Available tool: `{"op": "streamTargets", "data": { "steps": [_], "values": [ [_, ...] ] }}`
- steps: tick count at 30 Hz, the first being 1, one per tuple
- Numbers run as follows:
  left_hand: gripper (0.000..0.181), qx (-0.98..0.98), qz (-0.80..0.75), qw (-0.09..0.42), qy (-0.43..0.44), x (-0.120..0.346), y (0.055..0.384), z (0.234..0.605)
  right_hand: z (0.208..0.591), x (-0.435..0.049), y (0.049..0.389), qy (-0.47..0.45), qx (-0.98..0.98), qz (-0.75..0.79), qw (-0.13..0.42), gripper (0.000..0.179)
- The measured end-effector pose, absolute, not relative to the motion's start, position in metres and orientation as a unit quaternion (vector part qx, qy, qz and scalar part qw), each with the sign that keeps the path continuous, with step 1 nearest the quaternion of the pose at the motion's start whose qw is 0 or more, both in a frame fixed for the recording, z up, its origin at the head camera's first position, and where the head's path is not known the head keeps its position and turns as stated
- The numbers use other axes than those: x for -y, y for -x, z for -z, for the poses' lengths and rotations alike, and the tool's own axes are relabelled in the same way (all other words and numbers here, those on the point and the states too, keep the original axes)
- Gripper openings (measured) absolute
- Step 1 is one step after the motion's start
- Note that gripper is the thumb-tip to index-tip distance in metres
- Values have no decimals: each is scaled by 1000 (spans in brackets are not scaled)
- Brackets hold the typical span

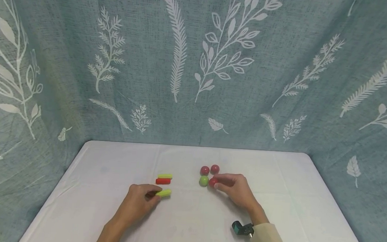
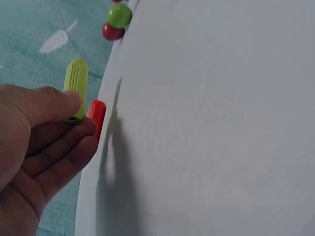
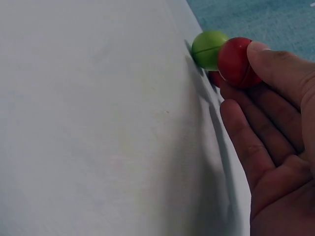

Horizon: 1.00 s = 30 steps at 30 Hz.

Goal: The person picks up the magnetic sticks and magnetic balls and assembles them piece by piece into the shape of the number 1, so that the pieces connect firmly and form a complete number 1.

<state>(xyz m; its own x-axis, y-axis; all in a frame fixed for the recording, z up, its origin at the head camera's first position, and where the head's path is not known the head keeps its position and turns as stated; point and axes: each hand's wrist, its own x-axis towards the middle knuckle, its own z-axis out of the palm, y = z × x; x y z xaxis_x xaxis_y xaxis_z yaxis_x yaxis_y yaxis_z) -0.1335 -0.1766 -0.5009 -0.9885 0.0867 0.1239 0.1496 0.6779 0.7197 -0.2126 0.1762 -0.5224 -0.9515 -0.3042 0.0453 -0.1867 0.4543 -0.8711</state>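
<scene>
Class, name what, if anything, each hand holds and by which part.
Left hand: a ridged lime stick, by its left end. Right hand: a shiny red ball, by its right side.

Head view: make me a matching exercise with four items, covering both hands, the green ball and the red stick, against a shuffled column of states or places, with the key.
Items
1. Left hand
2. Right hand
3. Green ball
4. Red stick

States or places
A. Pinches a red ball
B. On the table, just below the far stick in the image
C. Pinches a yellow-green stick
D. Round, right beside the pinched ball

Pairs: 1-C, 2-A, 3-D, 4-B
</scene>
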Motion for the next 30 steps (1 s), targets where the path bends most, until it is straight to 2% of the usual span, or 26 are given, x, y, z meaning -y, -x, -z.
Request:
{"op": "streamTargets", "data": {
  "steps": [8,16,23,30],
  "values": [
    [19,894,445,42,33,163,124,502,527,-173,204,147,-848,504,71,29],
    [15,865,501,11,-20,147,113,499,531,-172,200,160,-840,512,83,29],
    [17,822,560,-47,-97,133,107,499,531,-171,199,167,-832,521,96,28],
    [28,736,655,-117,-122,119,100,503,527,-168,199,188,-829,517,101,28]
  ]
}}
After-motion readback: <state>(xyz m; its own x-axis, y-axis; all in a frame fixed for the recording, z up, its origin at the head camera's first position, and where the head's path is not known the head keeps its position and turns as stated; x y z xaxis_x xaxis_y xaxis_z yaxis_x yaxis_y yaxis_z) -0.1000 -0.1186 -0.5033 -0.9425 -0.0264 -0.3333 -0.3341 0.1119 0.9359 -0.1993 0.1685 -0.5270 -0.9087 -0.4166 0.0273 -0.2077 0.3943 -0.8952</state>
